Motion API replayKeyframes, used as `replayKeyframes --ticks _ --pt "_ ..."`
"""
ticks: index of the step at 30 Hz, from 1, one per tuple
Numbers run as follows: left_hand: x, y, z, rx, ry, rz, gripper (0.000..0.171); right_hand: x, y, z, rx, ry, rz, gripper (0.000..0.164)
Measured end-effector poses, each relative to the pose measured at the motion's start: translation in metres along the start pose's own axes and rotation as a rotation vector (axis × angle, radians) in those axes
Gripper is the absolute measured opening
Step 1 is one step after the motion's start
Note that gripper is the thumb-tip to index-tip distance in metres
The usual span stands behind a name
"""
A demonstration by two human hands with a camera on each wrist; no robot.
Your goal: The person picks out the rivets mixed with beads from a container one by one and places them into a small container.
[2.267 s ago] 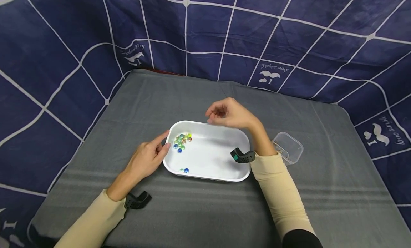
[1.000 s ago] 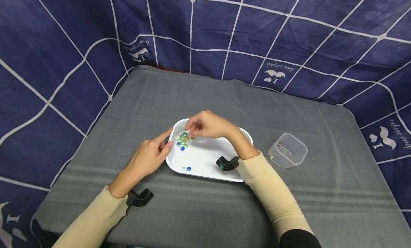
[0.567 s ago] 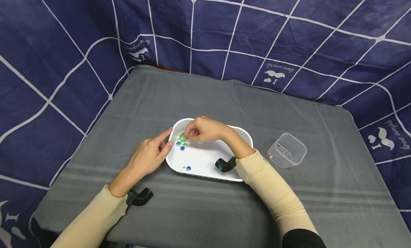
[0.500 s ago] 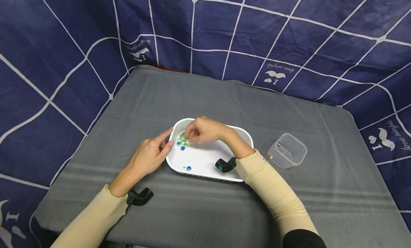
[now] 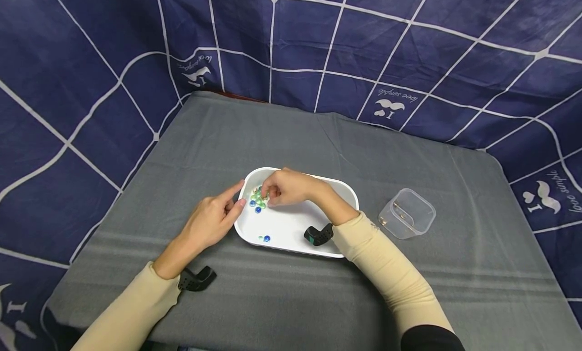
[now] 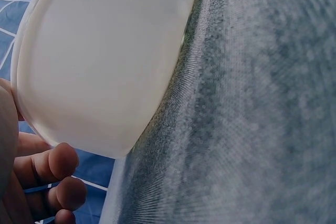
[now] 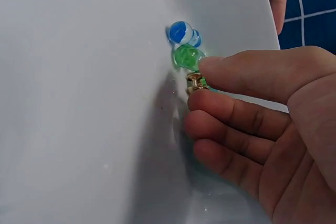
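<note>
Head view shows a white rounded-rectangular tray (image 5: 295, 222) on a grey cloth-covered bench (image 5: 291, 300), the left hand (image 5: 209, 222) touching its rim with thumb and forefinger spread. Inside, beside blue and green glass marbles (image 5: 262, 205), the right hand (image 5: 290, 186) pinches a small gold-coloured spool-shaped piece (image 7: 195, 83) between fingers; a clear plastic box (image 5: 406, 214) stands apart.

Screened-off tabletop filming nook, looks like; can't tell if home, lab or office. Grey-draped table (image 5: 282, 134) takes up middle. Navy grid curtain (image 5: 300, 48) behind table and along both its sides, hiding whatever's beyond. Upside-down "love simple" print (image 5: 389, 106) behind table, kinda homey. Wrist cams (image 5: 195, 281) over table say recording setup, not everyday corner.
</note>
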State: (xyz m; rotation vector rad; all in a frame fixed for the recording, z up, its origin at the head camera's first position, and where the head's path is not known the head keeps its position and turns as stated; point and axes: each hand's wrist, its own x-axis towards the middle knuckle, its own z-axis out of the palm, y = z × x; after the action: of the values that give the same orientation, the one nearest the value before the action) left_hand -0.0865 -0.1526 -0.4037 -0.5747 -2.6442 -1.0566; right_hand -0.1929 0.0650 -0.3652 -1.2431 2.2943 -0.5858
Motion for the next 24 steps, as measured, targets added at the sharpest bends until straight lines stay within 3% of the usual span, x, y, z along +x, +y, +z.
replayKeyframes --ticks 18,24 --pt "0.0001 0.0004 -0.0003 0.002 -0.001 0.0 0.041 0.0043 -0.002 0.0084 -0.062 -0.013 0.074 0.004" --pt "0.0002 0.0004 0.0002 0.0 0.0 0.001 0.041 0.004 -0.0026 0.0087 -0.065 -0.014 0.083 0.009"
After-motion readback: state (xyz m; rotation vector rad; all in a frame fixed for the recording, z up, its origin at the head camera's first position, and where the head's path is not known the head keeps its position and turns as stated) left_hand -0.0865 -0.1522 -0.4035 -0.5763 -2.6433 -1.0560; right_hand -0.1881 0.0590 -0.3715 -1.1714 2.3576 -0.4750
